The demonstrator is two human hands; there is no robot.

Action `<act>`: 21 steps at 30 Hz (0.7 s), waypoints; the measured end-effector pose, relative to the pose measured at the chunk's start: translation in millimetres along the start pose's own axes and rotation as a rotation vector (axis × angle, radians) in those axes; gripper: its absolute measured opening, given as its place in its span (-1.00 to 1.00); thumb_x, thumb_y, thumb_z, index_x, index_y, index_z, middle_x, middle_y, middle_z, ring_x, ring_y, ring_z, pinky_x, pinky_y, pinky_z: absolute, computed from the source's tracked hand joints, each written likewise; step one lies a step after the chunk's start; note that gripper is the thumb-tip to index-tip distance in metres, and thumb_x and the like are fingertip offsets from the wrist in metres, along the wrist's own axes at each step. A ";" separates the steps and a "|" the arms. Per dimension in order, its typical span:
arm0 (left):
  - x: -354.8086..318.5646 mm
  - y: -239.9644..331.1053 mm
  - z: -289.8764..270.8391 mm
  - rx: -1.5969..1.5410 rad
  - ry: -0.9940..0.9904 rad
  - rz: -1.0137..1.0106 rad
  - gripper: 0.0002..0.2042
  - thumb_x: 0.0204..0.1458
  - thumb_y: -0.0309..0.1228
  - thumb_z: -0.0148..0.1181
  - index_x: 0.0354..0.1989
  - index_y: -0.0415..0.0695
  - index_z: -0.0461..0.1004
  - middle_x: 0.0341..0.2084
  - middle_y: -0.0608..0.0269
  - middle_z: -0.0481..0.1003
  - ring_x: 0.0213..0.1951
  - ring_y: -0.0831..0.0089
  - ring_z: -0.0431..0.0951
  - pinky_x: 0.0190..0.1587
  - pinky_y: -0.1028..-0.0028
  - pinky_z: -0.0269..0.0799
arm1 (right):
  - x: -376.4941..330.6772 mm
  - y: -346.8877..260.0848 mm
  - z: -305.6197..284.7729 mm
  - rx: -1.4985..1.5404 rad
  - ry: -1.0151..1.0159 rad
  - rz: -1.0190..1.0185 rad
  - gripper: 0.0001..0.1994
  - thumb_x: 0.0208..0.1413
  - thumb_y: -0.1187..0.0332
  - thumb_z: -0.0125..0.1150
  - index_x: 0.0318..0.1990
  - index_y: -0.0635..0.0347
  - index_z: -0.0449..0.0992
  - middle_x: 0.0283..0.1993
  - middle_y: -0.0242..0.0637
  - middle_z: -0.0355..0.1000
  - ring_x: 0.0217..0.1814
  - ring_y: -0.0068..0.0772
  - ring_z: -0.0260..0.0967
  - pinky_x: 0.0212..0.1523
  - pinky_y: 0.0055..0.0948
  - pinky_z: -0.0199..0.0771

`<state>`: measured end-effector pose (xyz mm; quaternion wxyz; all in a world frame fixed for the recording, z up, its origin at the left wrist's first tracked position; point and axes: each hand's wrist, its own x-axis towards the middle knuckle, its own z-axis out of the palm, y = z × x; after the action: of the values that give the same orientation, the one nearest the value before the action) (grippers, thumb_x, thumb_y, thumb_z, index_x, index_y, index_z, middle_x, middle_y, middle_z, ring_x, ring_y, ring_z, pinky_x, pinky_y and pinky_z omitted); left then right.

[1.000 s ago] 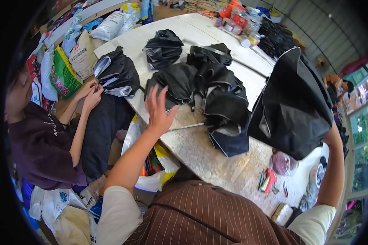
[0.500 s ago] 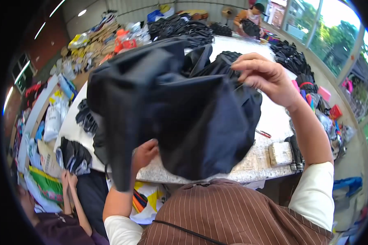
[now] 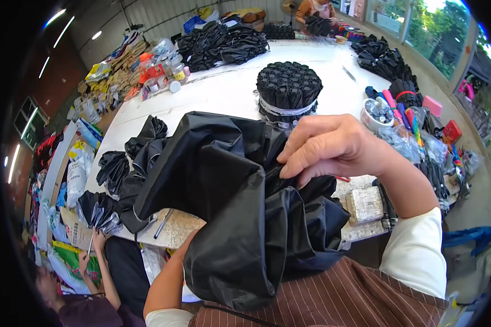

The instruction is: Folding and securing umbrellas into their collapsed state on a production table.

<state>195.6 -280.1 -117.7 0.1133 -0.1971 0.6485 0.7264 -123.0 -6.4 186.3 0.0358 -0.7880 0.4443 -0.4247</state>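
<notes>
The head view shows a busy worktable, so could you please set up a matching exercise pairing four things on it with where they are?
Things:
1. black fabric
2. tied round bundle of black rolls
3. small white bowl
4. metal rod

Places:
A. lying near the table's front edge, left of the fabric
B. pinched by the right hand, close to the camera
C. mid-table, beyond the right hand
D. right of the bundle, by the coloured handles

Pairs: 1-B, 2-C, 3-D, 4-A
</notes>
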 end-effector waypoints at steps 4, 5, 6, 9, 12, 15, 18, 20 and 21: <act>19.9 4.0 84.1 -0.359 0.436 1.025 -0.65 -0.06 -0.43 0.14 -0.03 -0.17 0.45 -0.07 0.15 0.46 -0.08 0.34 0.45 -0.01 0.39 0.32 | -15.3 58.6 -2.4 0.247 -0.027 0.247 -0.79 -0.17 0.52 0.34 -0.28 0.17 0.59 -0.34 -0.39 0.45 -0.37 -0.59 0.33 -0.32 -0.65 0.37; -0.8 29.7 86.3 0.074 0.523 0.714 -0.64 -0.02 -0.40 0.10 0.00 -0.18 0.43 -0.03 0.14 0.44 -0.04 0.31 0.43 0.03 0.38 0.29 | -19.4 72.0 -6.2 0.320 0.019 0.425 -0.78 -0.14 0.55 0.30 -0.26 0.18 0.58 -0.33 -0.40 0.46 -0.36 -0.63 0.33 -0.31 -0.66 0.37; -24.8 70.1 88.6 0.480 0.565 0.364 -0.63 0.02 -0.38 0.07 0.03 -0.18 0.40 0.01 0.13 0.42 0.00 0.29 0.42 0.08 0.36 0.26 | -24.9 84.4 -10.8 0.388 0.061 0.610 -0.77 -0.12 0.58 0.26 -0.24 0.20 0.56 -0.32 -0.41 0.47 -0.34 -0.67 0.33 -0.29 -0.67 0.37; -22.9 95.9 109.2 -0.048 0.490 0.107 -0.73 0.14 -0.36 -0.03 -0.03 -0.16 0.40 -0.50 0.26 0.43 -0.63 0.54 0.31 -0.58 0.62 0.22 | -38.2 143.6 7.0 0.467 0.415 0.744 -0.78 0.04 0.52 0.03 -0.16 0.26 0.52 -0.26 -0.43 0.47 -0.30 -0.67 0.32 -0.25 -0.67 0.35; -6.2 137.6 141.9 -0.423 0.585 0.219 -0.78 0.16 -0.37 -0.05 -0.06 -0.13 0.39 -0.67 0.45 0.19 -0.72 0.73 -0.04 -0.71 0.70 -0.17 | -88.3 214.0 18.4 -0.046 0.201 0.912 -0.77 0.06 0.46 -0.04 -0.18 0.29 0.52 -0.30 -0.30 0.48 -0.31 -0.55 0.35 -0.26 -0.56 0.37; -0.7 154.7 143.3 -0.514 0.607 0.307 -0.77 0.18 -0.36 -0.07 -0.03 -0.11 0.35 -0.69 0.47 0.14 -0.71 0.75 -0.06 -0.71 0.72 -0.20 | -124.3 214.5 74.3 -0.286 -0.566 0.602 -0.82 0.05 0.29 0.07 -0.32 0.16 0.54 -0.40 -0.29 0.46 -0.41 -0.36 0.35 -0.28 -0.38 0.37; 2.7 156.9 137.0 -0.529 0.566 0.347 -0.77 0.19 -0.35 -0.07 -0.03 -0.11 0.35 -0.67 0.46 0.15 -0.71 0.76 -0.05 -0.71 0.72 -0.21 | -108.7 154.0 121.1 -0.028 -0.839 0.568 -0.81 0.10 0.26 0.06 -0.27 0.08 0.55 -0.43 -0.41 0.47 -0.42 -0.37 0.34 -0.30 -0.43 0.37; 3.0 161.1 135.1 -0.524 0.536 0.358 -0.77 0.19 -0.34 -0.07 -0.03 -0.11 0.35 -0.67 0.46 0.15 -0.71 0.76 -0.05 -0.71 0.73 -0.22 | -91.3 133.6 140.2 0.218 -0.580 0.641 -0.75 0.15 0.21 0.04 -0.18 0.14 0.53 -0.40 -0.36 0.47 -0.40 -0.47 0.35 -0.32 -0.48 0.40; 3.0 164.8 135.1 -0.516 0.511 0.374 -0.77 0.19 -0.34 -0.08 -0.02 -0.11 0.34 -0.67 0.46 0.16 -0.72 0.76 -0.04 -0.72 0.73 -0.20 | -81.1 126.1 146.3 0.406 -0.416 0.689 -0.72 0.17 0.18 0.02 -0.15 0.17 0.52 -0.37 -0.34 0.47 -0.38 -0.50 0.35 -0.34 -0.50 0.40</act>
<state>104.9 -168.9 39.8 -0.2385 -0.2717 0.4769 0.8011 -124.7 -70.1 -13.3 0.4177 -0.6399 0.5715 -0.2990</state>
